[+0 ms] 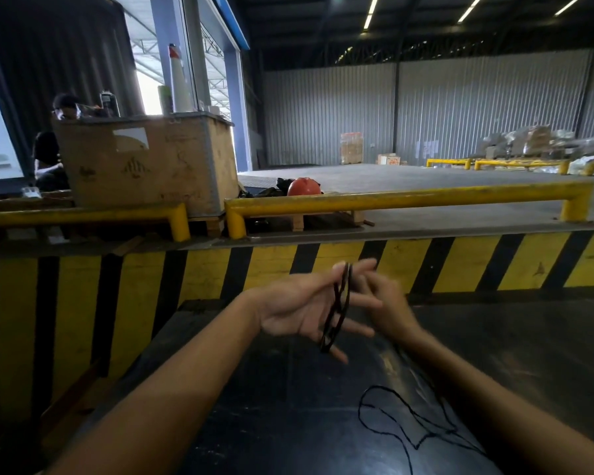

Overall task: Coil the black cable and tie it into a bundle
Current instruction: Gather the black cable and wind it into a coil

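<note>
Head: black cable (337, 305) round left hand (288, 311)

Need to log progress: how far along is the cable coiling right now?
Partly done. A few loops of black cable already sit around the spread left hand. The right hand, blurred, is at the coil, apparently winding. A loose tail lies uncoiled on the dark surface, and no tie shows yet.

- The right hand (384, 299) is smeared with motion and sits partly behind the fingers of the left hand (299, 310); I can't tell whether it pinches the black cable (334, 313).
- The cable's loose run on the near floor leaves the bottom edge.
- Far left, a person (48, 149) is half hidden behind a crate (144, 166), whose print is unreadable.
</note>
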Tool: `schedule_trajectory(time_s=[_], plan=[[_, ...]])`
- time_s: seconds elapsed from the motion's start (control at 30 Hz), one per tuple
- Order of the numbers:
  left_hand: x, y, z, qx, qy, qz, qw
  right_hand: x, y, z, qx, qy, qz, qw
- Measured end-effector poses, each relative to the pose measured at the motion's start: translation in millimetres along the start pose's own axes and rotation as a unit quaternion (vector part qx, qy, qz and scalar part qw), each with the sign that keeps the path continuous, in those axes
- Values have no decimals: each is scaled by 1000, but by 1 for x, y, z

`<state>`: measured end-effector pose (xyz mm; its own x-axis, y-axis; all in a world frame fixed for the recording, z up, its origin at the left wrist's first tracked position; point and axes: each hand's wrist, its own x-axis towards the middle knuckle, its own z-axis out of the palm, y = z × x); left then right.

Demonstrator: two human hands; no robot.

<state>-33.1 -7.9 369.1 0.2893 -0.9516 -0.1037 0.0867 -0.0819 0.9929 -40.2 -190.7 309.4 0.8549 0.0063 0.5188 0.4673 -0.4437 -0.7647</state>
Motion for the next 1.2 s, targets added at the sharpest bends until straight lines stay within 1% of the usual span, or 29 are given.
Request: schedule_trajectory(time_s=[0.03,0.1,0.17,0.23,0.33,0.4,0.47,0.53,0.57,0.63,0.67,0.7,0.73,0.8,0.83,0.9,0.97,1.0,1.07,1.13,1.2], plan=[[1,5,0,-27,10,39,999,-14,2,16,24,-58,1,998],[5,11,-2,-56,57,100,992,-39,7,44,-42,-158,-12,986],[7,13,-9,-51,128,135,981,-53,7,60,-96,-218,-39,970],[3,11,-20,-33,196,153,968,-51,1,55,-134,-257,-60,955],[-8,2,-34,9,276,153,949,-36,-17,27,-165,-294,-63,939],[-15,-2,-40,47,310,129,941,-23,-26,3,-173,-288,-62,940],[-21,-6,-44,103,333,91,933,-10,-34,-20,-172,-264,-60,947],[-24,-8,-45,155,338,38,928,1,-40,-38,-169,-240,-67,954],[-25,-8,-44,202,333,2,921,7,-44,-45,-175,-223,-74,956],[-25,-9,-39,329,306,-85,889,19,-49,-57,-194,-174,-87,962],[-25,-9,-34,365,284,-121,878,25,-51,-62,-199,-143,-91,965],[-24,-11,-30,365,262,-145,882,30,-52,-66,-201,-111,-100,968],[-23,-13,-27,335,238,-158,898,34,-53,-69,-201,-79,-111,970],[-20,-14,-20,250,172,-155,940,40,-49,-66,-191,-24,-123,974],[-18,-12,-16,214,139,-142,956,41,-44,-61,-183,0,-120,976],[-14,-7,-9,147,98,-101,979,39,-31,-48,-170,25,-98,980],[-10,-3,-5,83,82,-46,992,31,-14,-31,-151,2,-50,987],[-8,0,-6,50,83,-14,995,24,-5,-22,-138,-29,-24,990],[-6,5,-9,3,98,54,994,7,7,-1,-125,-116,6,985],[-4,12,-12,-17,137,105,985,-14,9,20,-128,-197,2,972],[-2,15,-18,-19,185,135,973,-31,6,33,-145,-259,-17,955]])
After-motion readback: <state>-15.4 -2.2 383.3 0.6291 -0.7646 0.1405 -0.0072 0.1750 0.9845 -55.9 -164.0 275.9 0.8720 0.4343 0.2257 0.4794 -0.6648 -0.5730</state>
